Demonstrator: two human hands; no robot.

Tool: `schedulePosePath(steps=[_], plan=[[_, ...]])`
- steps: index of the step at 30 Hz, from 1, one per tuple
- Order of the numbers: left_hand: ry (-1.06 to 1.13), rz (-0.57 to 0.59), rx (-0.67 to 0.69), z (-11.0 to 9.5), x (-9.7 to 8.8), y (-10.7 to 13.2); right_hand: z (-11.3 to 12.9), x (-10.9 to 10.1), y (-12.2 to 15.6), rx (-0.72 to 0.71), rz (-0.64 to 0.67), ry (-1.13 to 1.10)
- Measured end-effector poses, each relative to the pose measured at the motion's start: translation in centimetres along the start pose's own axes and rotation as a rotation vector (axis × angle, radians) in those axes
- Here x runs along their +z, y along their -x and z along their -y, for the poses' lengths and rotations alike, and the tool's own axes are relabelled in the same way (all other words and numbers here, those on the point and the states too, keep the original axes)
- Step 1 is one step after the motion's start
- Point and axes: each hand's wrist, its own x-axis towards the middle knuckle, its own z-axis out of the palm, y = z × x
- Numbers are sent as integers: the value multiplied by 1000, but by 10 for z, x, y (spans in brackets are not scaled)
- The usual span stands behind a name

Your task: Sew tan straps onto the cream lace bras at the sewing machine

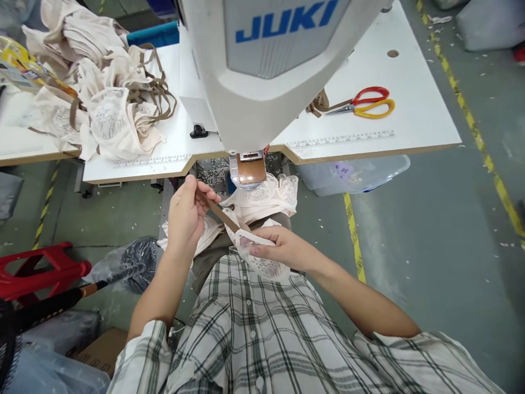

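My left hand is closed, pinching the upper end of a brown strap in front of my chest. My right hand is closed on a cream lace garment, gripping it where the strap meets the lace. The garment drapes over my lap, just below the presser area of a white JUKI sewing machine. The strap runs taut and slanted between the two hands.
A pile of cream lace garments with brown straps lies on the white table at left. Red-and-yellow scissors lie at right. A clear plastic bin sits under the table; a red stool stands at left.
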Motion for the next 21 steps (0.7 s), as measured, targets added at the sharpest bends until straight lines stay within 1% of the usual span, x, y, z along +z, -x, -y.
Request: schedulePosePath(steps=[3,6,9,15,21], plan=[[-8,8,-44,5,-2,-8,-1,6,-1,24,-24,-45],[-6,24,-24,6,-3,-8,-1,8,1,47,-32,-7],[-13,39,-2,4,-2,-7,-1,10,3,51,-38,17],[-88,39,-3,-3,-1,-5,-3,14,6,73,-74,48],[-175,23,96,-8,2,-2,-3,20,7,23,-89,85]])
